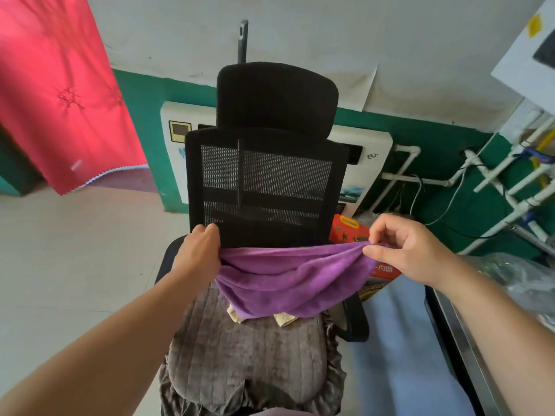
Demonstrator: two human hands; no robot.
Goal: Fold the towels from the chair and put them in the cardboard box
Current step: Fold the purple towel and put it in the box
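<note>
Purple towel (288, 277) above chair (258, 181), corners pinched in left hand (199, 253) and right hand (405, 247) fingers; box writing unreadable.

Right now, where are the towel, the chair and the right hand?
towel (288, 280), head view, middle of the sagging purple cloth.
chair (270, 181), head view, mesh backrest.
right hand (411, 247), head view, back of the hand.
</note>
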